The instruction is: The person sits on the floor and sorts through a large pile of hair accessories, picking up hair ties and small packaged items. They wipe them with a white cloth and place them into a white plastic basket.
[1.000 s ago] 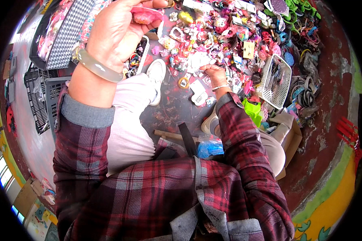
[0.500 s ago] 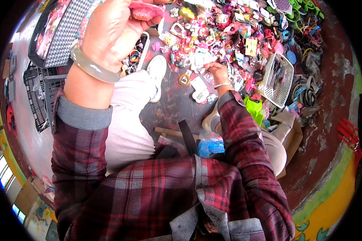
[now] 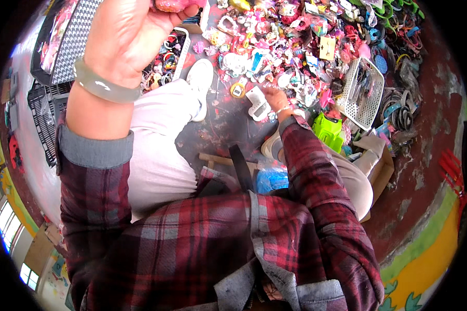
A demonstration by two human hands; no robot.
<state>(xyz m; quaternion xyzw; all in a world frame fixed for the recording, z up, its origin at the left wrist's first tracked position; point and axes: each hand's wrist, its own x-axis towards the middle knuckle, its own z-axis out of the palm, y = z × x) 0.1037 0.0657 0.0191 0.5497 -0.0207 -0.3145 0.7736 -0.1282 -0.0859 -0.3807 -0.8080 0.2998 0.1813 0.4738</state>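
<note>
At the top left, my left hand (image 3: 127,33), a pale bangle on its wrist, is raised with its fingers closed on a pink glittery piece (image 3: 174,4). The frame's upper edge cuts that piece off, so its exact kind is unclear. Lower and to the right, my right hand (image 3: 276,98) is at the near edge of a heap of small hair accessories (image 3: 290,46). Its fingers are blurred and partly turned away. Close beside them lies a white card tag (image 3: 258,104). A yellowish ring-shaped piece (image 3: 237,89) lies left of the card.
A white perforated basket (image 3: 362,98) holding small items stands right of the heap. Another basket (image 3: 182,54) with dark and coloured bands sits by my left shoe (image 3: 199,88). Bright green plastic (image 3: 327,130), a cardboard box (image 3: 381,168) and a blue bag (image 3: 271,180) are near my legs.
My right hand has drawn back from the heap toward me. The white bundle formerly at its fingers no longer shows there. My left hand, still holding the pink piece, has shifted up and left.
</note>
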